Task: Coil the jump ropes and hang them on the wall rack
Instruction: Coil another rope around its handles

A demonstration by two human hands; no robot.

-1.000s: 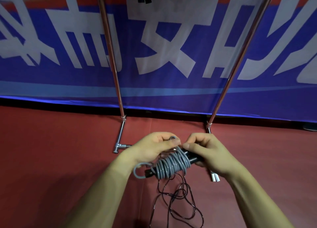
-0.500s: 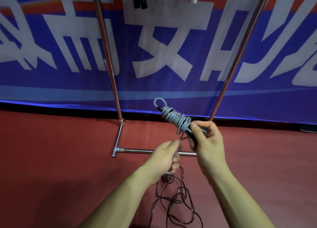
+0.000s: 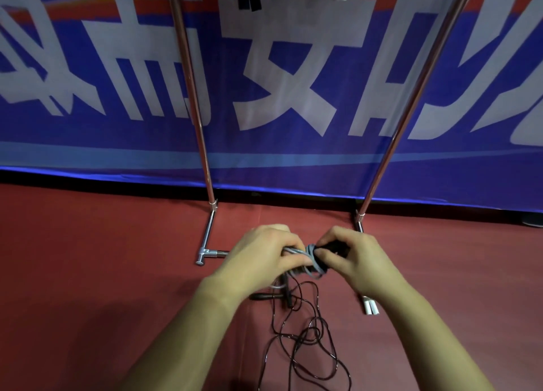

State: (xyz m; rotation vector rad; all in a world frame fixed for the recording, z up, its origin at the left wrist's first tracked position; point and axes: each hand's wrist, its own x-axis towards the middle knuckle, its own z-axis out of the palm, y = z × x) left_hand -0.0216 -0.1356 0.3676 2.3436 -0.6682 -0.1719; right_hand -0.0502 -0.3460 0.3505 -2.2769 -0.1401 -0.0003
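Grey corded jump rope with black handles: bundled, held above the red floor, near the foot of the chrome tube rack. Left hand grips the coils; right hand pinches the wrap. Risk: a slack tuck could let coils spring loose into the thin black rope below.

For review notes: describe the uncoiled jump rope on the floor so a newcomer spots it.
Find the blue banner and chrome rack. On the red floor, a thin dark rope sprawls in loose loops, unlike the thicker grey rope gripped by left hand and right hand.
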